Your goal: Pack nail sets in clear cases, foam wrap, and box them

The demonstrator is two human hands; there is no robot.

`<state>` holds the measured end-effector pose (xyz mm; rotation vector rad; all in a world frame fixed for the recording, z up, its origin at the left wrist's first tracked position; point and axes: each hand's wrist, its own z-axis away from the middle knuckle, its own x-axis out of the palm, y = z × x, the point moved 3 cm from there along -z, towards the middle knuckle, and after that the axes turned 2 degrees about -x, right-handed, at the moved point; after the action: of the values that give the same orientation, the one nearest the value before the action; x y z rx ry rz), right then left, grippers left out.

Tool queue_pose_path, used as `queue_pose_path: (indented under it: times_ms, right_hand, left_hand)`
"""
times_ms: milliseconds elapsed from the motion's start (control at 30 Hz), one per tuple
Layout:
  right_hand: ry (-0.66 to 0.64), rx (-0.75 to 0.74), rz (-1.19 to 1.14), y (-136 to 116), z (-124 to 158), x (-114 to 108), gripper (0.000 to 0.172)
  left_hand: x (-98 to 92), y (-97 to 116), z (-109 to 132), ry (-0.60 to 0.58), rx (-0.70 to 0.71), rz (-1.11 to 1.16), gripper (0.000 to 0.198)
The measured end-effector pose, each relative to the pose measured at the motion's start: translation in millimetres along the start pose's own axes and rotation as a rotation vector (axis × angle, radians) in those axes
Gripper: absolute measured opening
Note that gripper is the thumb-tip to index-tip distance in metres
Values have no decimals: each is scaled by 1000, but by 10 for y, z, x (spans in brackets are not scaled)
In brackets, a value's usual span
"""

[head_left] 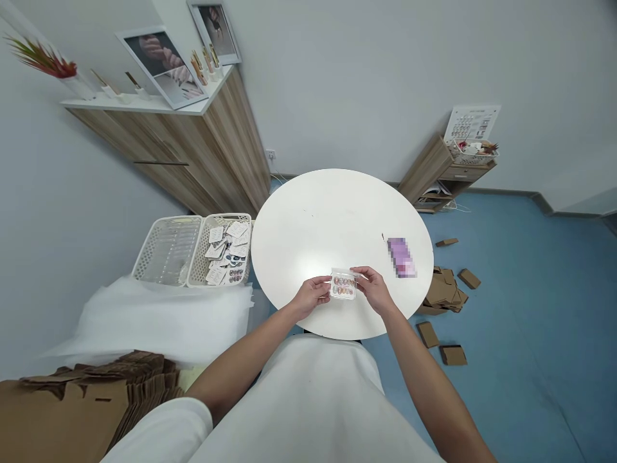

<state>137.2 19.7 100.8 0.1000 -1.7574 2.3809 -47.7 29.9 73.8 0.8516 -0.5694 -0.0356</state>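
Between my two hands is a small clear box of press-on nails (343,289), with two rows of patterned nails showing through it. My left hand (311,296) grips its left edge with closed fingers. On the other side, my right hand (373,287) holds the upper right edge between thumb and fingers. The box is over the near part of the round white table (332,218). To the right of my right hand lies a purple, pixelated rectangular object (401,257).
Left of the table stand a white basket (193,278) of nail cards and another basket (144,247) of clear boxes. White sheets (164,318) and flattened cardboard boxes (87,411) are stacked nearer me. Small cardboard boxes (453,355) lie on the right floor. Cabinets (183,151) stand behind.
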Motion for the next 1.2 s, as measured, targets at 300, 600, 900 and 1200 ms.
queue_pose_path:
  times_ms: [300, 600, 900, 1200]
  right_hand:
    - [11, 22, -38, 23, 13, -79, 20]
    - [41, 41, -89, 24, 60, -92, 18]
    - [94, 67, -34, 6, 191, -72, 48]
    - [88, 165, 23, 51, 209, -170, 45]
  left_hand:
    - [146, 77, 57, -16, -15, 58, 36]
    - [203, 65, 92, -7, -20, 98, 32]
    - [211, 87, 55, 68, 38, -22, 43]
    - [259, 91, 1, 93, 72, -173, 48]
